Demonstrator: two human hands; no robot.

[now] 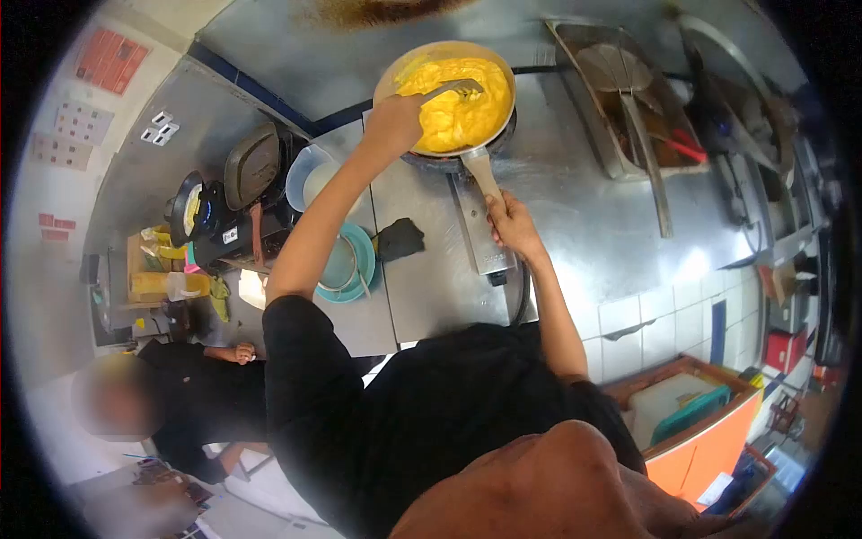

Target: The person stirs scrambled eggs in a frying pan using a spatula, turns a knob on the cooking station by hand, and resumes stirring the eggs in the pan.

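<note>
A light-rimmed frying pan sits over a portable burner on the steel counter. Soft yellow scrambled egg fills most of the pan. My left hand is closed round a metal fork-like utensil, whose pronged end rests in the egg. With its fingers wrapped round the end of the pan's handle, my right hand grips the pan. The burner's knob end is just below that hand.
Right of the pan, a metal tray holds a long-handled skimmer. Teal bowls with a strainer, a white bowl and a black cloth lie left. Another person is at far left, near a smaller pan.
</note>
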